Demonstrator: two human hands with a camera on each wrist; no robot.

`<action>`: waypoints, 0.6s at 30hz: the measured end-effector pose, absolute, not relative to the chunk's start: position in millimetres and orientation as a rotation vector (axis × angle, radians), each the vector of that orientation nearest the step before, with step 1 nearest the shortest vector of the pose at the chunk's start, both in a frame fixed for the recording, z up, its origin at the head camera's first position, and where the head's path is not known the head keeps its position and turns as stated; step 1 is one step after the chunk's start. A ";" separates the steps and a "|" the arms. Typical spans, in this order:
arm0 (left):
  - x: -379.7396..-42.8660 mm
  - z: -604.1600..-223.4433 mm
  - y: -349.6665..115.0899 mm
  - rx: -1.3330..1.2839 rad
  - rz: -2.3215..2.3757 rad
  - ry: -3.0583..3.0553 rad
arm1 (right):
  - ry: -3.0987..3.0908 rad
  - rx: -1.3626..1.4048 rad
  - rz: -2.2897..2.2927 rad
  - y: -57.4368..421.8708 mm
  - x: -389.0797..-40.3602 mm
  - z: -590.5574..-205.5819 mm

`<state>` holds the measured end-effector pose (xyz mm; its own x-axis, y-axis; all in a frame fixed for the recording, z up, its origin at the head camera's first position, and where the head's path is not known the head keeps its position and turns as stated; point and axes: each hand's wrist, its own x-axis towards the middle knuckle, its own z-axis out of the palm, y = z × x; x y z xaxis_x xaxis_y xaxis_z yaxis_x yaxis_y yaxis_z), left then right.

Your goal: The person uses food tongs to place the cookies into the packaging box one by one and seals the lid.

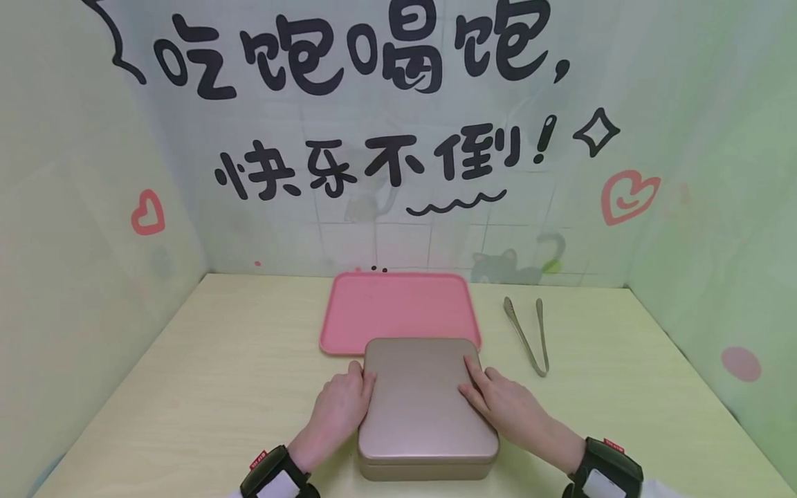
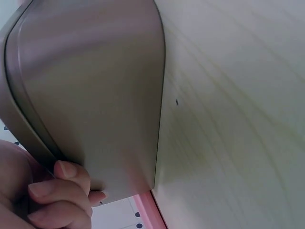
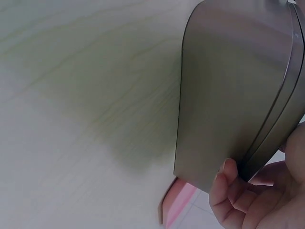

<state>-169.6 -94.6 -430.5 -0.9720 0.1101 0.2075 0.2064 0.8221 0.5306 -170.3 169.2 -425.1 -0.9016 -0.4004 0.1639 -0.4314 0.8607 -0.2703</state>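
Note:
A closed, champagne-coloured metal box (image 1: 429, 401) with rounded corners and a lid stands on the table in the head view. My left hand (image 1: 339, 401) grips its left side, and my right hand (image 1: 510, 408) holds the right side. In the left wrist view, curled fingertips (image 2: 64, 191) sit at the seam under the lid's rim. The right wrist view shows curled fingers (image 3: 228, 191) against the side wall, also by the seam. What the box contains is hidden under the lid.
Behind the box lies a pink tray (image 1: 401, 308), its front edge partly covered by the box in the head view. Metal tongs (image 1: 529, 339) rest spread to the right of the tray. Printed cloth walls (image 1: 398, 235) enclose the table (image 1: 236, 387) at the back and sides.

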 end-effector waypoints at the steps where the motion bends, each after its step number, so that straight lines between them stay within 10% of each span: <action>1: -169.2 -430.5 -94.5 -0.244 -0.852 -2.839 | -2.934 0.651 0.472 169.1 -170.3 -425.3; 18: -165.7 -435.6 -90.5 -0.240 -0.724 -2.826 | -2.971 0.613 0.559 168.8 -167.1 -426.2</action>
